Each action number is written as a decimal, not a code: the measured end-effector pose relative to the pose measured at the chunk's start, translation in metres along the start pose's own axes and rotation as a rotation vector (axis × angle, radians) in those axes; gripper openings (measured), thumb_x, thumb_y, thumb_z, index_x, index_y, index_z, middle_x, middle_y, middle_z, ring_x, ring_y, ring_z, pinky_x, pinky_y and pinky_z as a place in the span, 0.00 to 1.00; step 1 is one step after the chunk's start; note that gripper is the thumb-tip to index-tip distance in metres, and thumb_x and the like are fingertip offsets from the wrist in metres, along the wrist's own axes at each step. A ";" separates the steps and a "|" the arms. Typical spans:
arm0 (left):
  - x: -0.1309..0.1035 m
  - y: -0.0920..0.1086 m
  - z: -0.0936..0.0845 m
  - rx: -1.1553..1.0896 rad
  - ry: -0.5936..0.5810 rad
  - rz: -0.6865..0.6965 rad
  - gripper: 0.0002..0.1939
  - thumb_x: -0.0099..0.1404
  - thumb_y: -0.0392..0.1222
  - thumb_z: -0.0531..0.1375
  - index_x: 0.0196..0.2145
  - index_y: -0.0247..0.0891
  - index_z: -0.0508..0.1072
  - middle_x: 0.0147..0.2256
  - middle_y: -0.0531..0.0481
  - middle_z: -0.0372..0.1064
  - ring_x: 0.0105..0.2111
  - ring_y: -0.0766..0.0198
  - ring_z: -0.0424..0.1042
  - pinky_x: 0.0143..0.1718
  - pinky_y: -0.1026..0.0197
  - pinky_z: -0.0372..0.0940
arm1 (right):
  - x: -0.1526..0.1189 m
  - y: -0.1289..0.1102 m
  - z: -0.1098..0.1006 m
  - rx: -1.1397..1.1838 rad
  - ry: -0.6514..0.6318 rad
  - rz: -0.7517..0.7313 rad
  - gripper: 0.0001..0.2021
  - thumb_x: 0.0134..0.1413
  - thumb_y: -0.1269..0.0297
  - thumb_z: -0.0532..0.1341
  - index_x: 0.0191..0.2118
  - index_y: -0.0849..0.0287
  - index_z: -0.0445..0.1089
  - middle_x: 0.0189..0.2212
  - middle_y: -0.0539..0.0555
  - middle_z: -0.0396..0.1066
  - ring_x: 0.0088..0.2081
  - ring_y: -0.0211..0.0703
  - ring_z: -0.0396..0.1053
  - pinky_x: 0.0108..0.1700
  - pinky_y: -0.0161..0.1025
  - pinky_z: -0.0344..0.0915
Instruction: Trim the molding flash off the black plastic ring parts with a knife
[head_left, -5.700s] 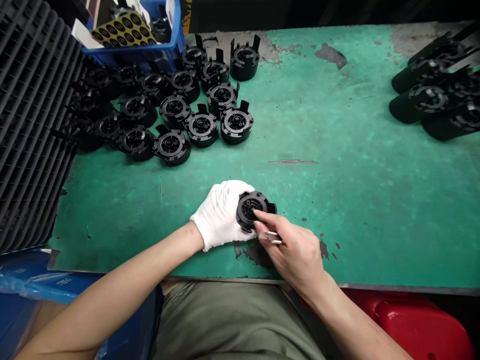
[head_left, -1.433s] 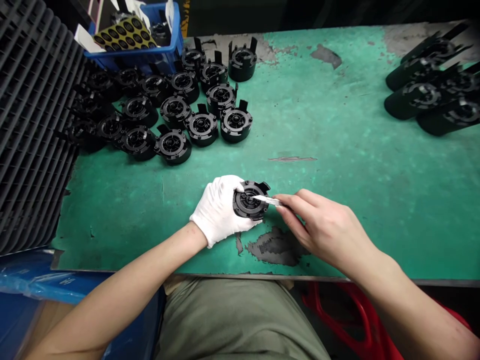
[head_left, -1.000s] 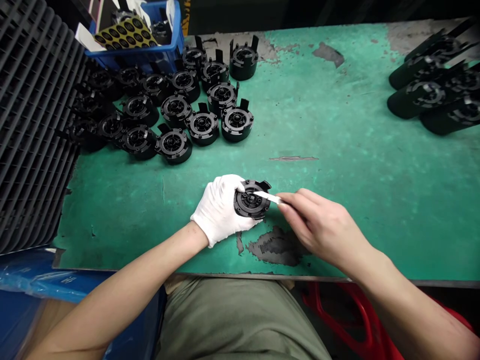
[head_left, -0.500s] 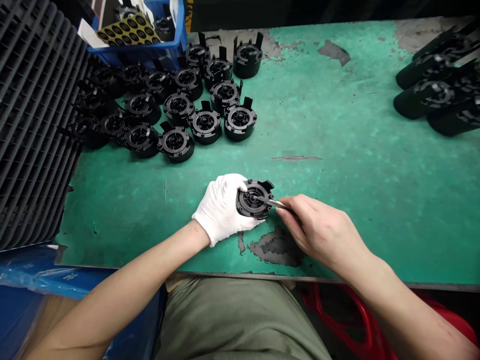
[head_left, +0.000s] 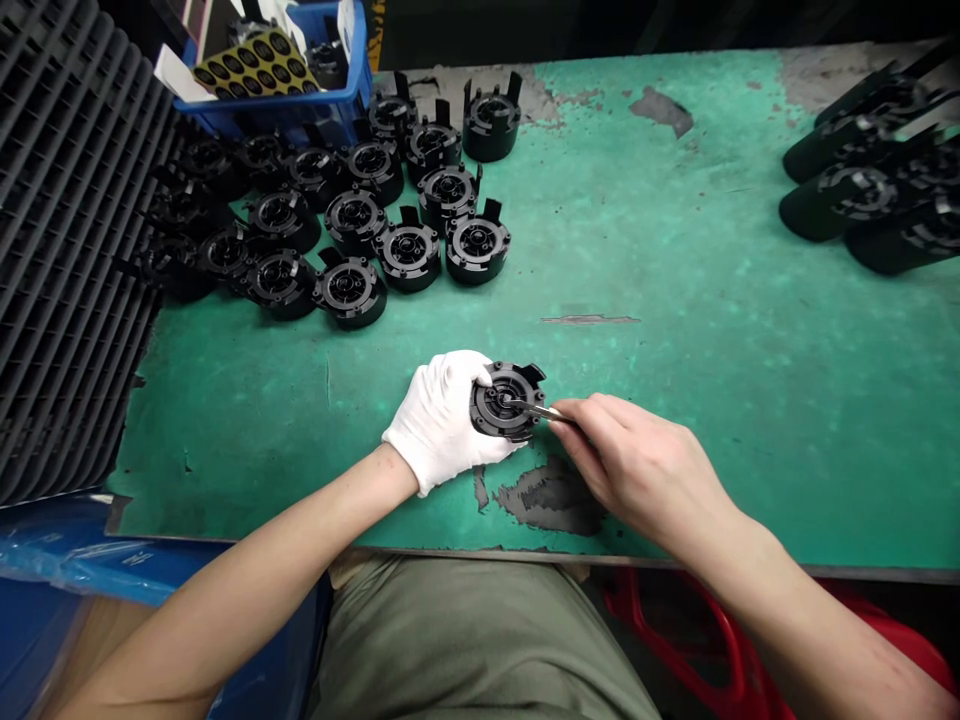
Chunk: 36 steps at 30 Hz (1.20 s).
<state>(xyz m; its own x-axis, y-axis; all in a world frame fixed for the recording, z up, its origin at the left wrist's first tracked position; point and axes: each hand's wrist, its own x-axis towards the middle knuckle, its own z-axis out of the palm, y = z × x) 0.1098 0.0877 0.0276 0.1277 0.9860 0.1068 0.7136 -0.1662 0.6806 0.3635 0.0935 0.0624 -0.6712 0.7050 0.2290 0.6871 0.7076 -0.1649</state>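
A round black plastic housing (head_left: 491,420) with ribbed rings on its face and a tab on its upper right is tilted up a little above the bench. My left hand (head_left: 439,420), in a white glove, grips its left side, with the thumb on the face and fingers underneath. My bare right hand (head_left: 630,455) pinches a slim metal tool (head_left: 540,409), tweezers by its look, between thumb and forefinger. The tool's tip is at the centre of the housing. The rest of its handle is hidden in my palm.
Several similar black housings (head_left: 349,288) stand grouped at the left back of the green bench (head_left: 675,330). Behind them is a blue bin (head_left: 352,100) with a sheet of round stickers (head_left: 255,65). Several black cylinders (head_left: 832,200) stand at the right; a dark grille (head_left: 67,240) borders the left.
The tool has tilted slightly lower, with its tip still at the housing's centre. Both hands hold their grips; the view has shifted a little.
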 end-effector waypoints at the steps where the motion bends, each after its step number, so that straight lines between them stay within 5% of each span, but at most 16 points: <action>1: 0.000 0.000 0.000 -0.001 -0.003 -0.001 0.36 0.47 0.58 0.80 0.45 0.45 0.68 0.51 0.41 0.78 0.52 0.40 0.79 0.54 0.41 0.74 | -0.001 0.001 0.000 0.013 0.006 0.009 0.06 0.78 0.63 0.60 0.50 0.58 0.73 0.34 0.52 0.75 0.36 0.44 0.73 0.37 0.40 0.62; 11: 0.002 0.003 -0.002 -0.016 -0.005 -0.011 0.33 0.47 0.58 0.80 0.43 0.45 0.69 0.49 0.42 0.78 0.51 0.41 0.79 0.52 0.41 0.74 | -0.001 0.010 0.000 -0.094 0.054 -0.061 0.11 0.76 0.68 0.62 0.58 0.60 0.77 0.36 0.55 0.75 0.34 0.44 0.68 0.38 0.42 0.61; 36: 0.002 0.007 -0.004 0.008 -0.013 -0.030 0.33 0.48 0.57 0.79 0.44 0.44 0.70 0.48 0.41 0.78 0.48 0.40 0.80 0.49 0.41 0.74 | 0.027 0.024 -0.006 -0.131 -0.010 -0.147 0.11 0.79 0.60 0.59 0.49 0.59 0.78 0.37 0.57 0.73 0.37 0.49 0.61 0.40 0.45 0.53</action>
<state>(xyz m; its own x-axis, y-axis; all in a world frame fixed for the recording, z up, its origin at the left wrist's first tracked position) 0.1128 0.0889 0.0355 0.1147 0.9904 0.0769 0.7225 -0.1363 0.6778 0.3635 0.1291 0.0704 -0.7693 0.5952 0.2323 0.6111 0.7915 -0.0040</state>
